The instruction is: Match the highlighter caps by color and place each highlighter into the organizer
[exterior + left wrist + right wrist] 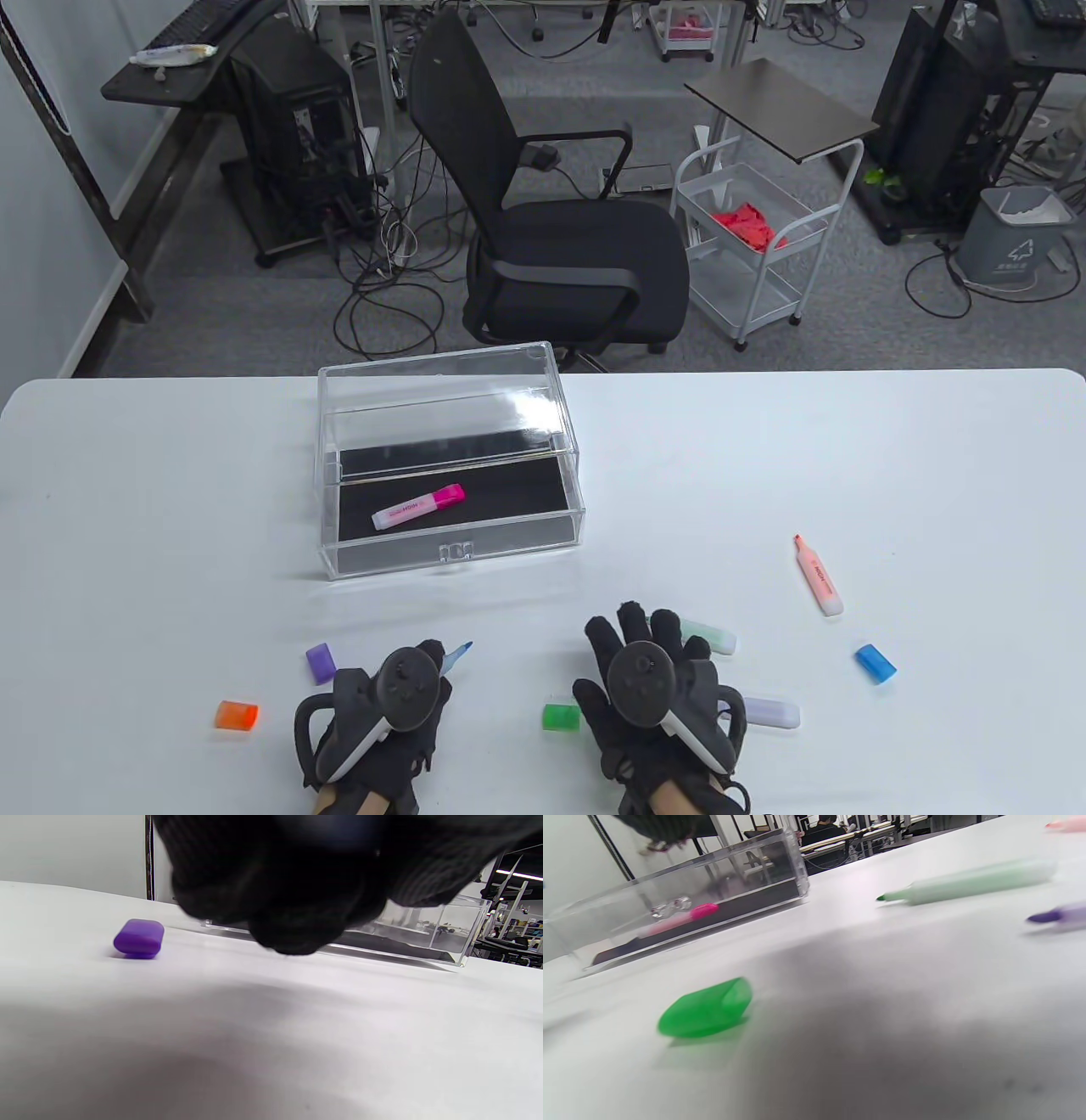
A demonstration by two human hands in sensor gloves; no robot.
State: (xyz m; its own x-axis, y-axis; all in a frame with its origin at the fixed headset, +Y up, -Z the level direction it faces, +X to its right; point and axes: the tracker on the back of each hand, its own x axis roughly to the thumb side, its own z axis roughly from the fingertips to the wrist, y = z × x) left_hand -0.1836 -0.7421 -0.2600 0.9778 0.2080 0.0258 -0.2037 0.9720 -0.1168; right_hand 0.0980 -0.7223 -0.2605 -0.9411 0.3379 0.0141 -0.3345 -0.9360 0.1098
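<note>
- While the left hand (373, 713) grips a blue highlighter (456, 654), the right hand (653, 688) lies flat, fingers spread, over the green highlighter (708, 637).
- Nearer than the organizer (450, 475) (pink highlighter (420, 507) inside) lie a purple cap (320, 662) and a green cap (561, 716).

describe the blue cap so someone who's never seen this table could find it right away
Start at the clear organizer near the table's middle, then go to the near right area, past the right hand. The blue cap lies alone there, just nearer than the orange highlighter. It is the only loose blue piece; the other caps are purple, orange and green, all further left.
</note>
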